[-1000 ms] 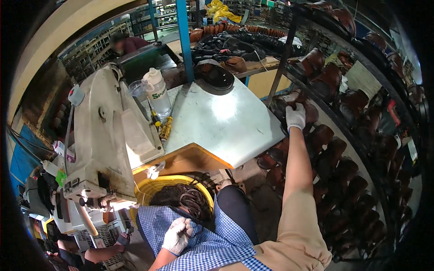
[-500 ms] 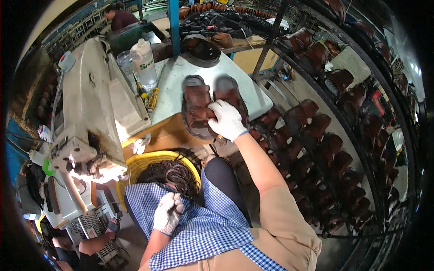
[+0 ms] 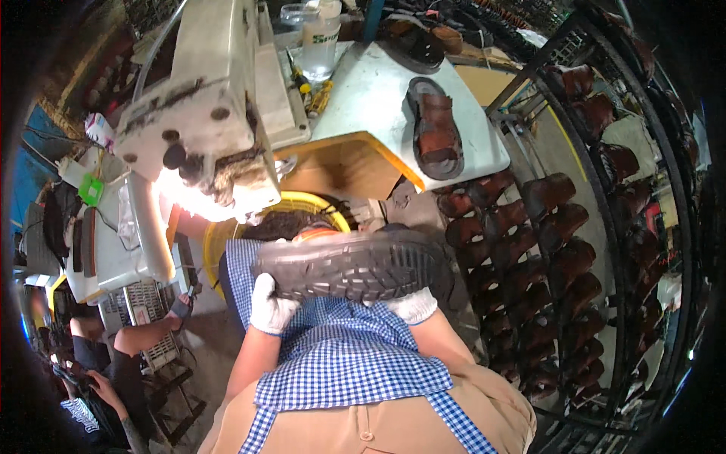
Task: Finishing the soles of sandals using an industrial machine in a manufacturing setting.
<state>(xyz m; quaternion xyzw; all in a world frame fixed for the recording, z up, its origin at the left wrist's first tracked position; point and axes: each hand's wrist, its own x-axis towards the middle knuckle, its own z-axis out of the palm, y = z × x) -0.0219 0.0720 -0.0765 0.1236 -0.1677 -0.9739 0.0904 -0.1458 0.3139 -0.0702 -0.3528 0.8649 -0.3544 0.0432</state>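
Sandal looks light, grippy, semi-stiff; hold by ends. Left hand pinches one; grip of right hand hidden, can't tell.

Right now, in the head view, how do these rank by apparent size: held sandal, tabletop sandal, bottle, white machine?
1. White machine
2. Held sandal
3. Tabletop sandal
4. Bottle

The held sandal appears nearer the camera, so whether it is really larger than the tabletop one is unsure.
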